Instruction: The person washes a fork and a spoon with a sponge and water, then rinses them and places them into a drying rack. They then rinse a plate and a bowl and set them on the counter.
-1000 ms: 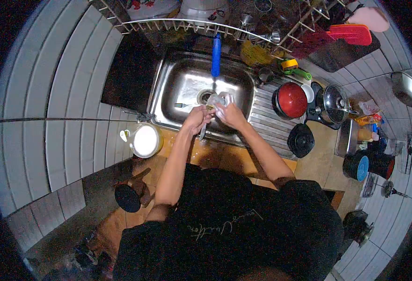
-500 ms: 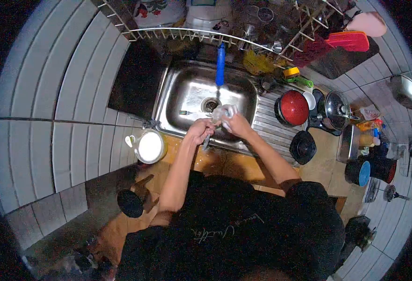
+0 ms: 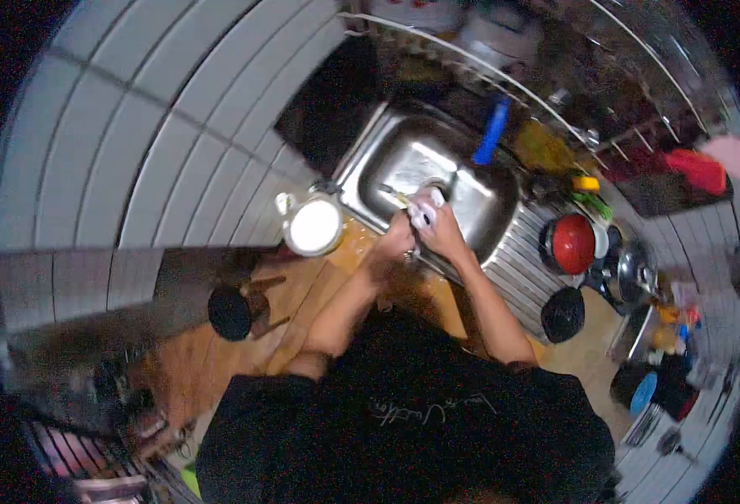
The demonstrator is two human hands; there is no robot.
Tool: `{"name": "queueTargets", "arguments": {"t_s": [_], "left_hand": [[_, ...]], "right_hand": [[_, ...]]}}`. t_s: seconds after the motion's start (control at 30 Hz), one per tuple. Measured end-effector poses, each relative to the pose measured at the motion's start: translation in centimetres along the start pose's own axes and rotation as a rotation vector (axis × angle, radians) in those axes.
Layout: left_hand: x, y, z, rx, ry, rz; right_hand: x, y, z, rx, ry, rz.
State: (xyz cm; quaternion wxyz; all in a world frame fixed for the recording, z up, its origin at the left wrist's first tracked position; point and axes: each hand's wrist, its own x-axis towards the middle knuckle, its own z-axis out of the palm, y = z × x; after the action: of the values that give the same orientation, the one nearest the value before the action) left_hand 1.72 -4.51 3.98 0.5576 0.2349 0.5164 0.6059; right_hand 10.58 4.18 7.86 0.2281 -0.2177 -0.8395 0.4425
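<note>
Over the near edge of the steel sink [image 3: 370, 181], my left hand [image 3: 397, 238] is closed around a slim metal utensil [image 3: 413, 253], its end showing below the fingers. Pressed close beside it, my right hand [image 3: 442, 233] grips a pale, crumpled, shiny thing [image 3: 423, 212], blurred here. A fork [image 3: 393, 195] lies in the basin just beyond my hands, partly covered by them. The blue tap spout [image 3: 493, 133] hangs over the far side of the basin.
A white-topped container [image 3: 314, 227] stands left of the sink. On the ribbed drainboard [image 3: 513, 260] are a red bowl [image 3: 571, 244] and a black dish [image 3: 563, 315]. A wire rack [image 3: 471, 57] spans the back. A black stool [image 3: 230, 312] stands at lower left.
The whole view has turned clockwise, and the sink appears further right. My hands have come closer together around the pale thing and the utensil.
</note>
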Motion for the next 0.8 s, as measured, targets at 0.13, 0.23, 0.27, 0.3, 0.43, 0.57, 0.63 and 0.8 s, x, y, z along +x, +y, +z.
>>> {"name": "queueTargets", "arguments": {"t_s": [0.13, 0.23, 0.27, 0.3, 0.43, 0.57, 0.63, 0.8], "left_hand": [[2.0, -4.3, -1.2, -0.681, 0.165, -0.072], [5.6, -8.6, -4.0, -0.629, 0.082, -0.164], [5.5, -8.1, -4.3, -0.632, 0.084, -0.161], [5.3, -7.6, -4.7, -0.644, 0.069, -0.220], [4.3, -5.7, -3.9, -0.766, 0.207, -0.205], [3.0, -3.6, -2.7, -0.660, 0.274, -0.112], [3.1, -3.2, -2.6, -0.668, 0.231, -0.118], [3.5, -2.2, -2.0, -0.672, 0.280, -0.180]], "right_hand": [[1.9, -3.5, 5.7, -0.033, -0.201, -0.141], [3.3, -4.8, 8.8, 0.056, -0.279, -0.208], [3.6, -5.2, 9.6, 0.054, -0.309, -0.218], [3.9, -5.5, 10.3, 0.052, -0.312, -0.219], [4.6, -5.2, 12.9, 0.093, -0.317, -0.275], [5.3, -5.6, 14.7, -0.102, -0.432, -0.365], [5.4, -5.9, 14.6, -0.102, -0.420, -0.367], [5.1, -6.0, 14.7, -0.090, -0.489, -0.314]]}}
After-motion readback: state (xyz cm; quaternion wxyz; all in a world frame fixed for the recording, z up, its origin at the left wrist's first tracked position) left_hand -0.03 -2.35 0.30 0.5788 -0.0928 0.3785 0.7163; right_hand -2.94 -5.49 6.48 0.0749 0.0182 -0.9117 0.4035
